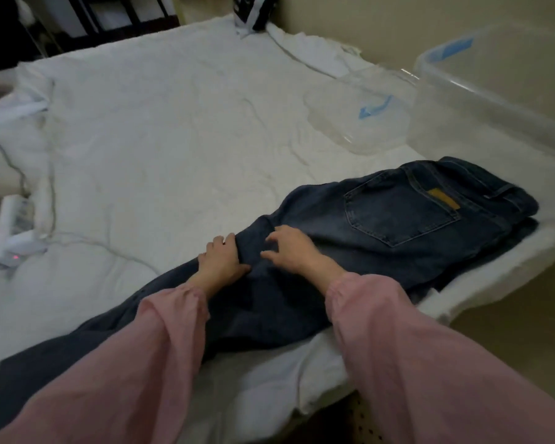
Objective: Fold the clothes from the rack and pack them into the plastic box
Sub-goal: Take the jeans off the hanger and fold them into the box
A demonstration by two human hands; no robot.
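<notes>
Lying at the frame's left edge, a power strip is well apart from the work. Left hand presses flat on the jeans, which run from lower left to centre right; right hand rests beside it with fingers spread, likely smoothing denim for folding. Plastic box waits open, upper right, for packing.

Home bedroom, white-sheeted bed
</notes>
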